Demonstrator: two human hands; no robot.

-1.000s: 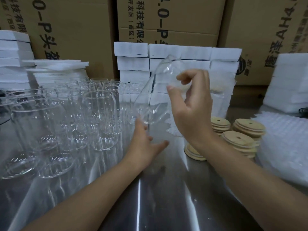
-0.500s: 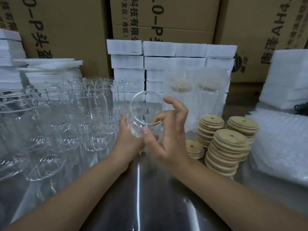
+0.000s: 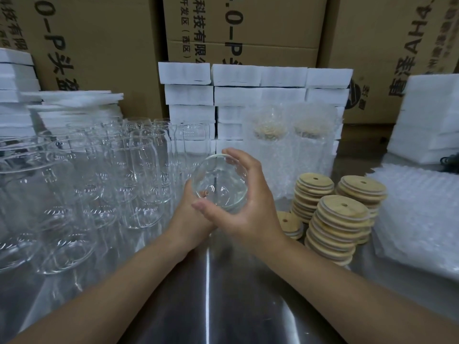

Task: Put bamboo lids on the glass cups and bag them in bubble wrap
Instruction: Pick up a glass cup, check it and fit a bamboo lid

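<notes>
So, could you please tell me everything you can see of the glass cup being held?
The glass cup is clear, round, empty and has no lid. It is tilted so one round end faces the camera, held above the steel table. The left hand grips it from below-left; the right hand curls around its right side.

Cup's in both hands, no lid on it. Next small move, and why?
Probably free the right hand and take the top round bamboo lid from the nearest stack: the clear glass cup is held by both hands, its mouth open, and the left hand alone seems able to hold it.
</notes>
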